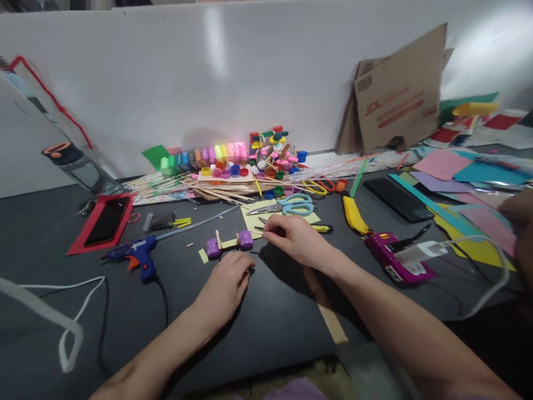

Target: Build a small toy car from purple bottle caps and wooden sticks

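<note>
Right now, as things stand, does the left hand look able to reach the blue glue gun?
Probably yes. The blue glue gun lies to the left of the left hand, and nothing seems to block the way; only its black cord lies near the path.

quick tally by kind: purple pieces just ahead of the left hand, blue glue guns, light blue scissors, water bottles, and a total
purple pieces: 2
blue glue gun: 1
light blue scissors: 1
water bottle: 1
total: 5
</note>
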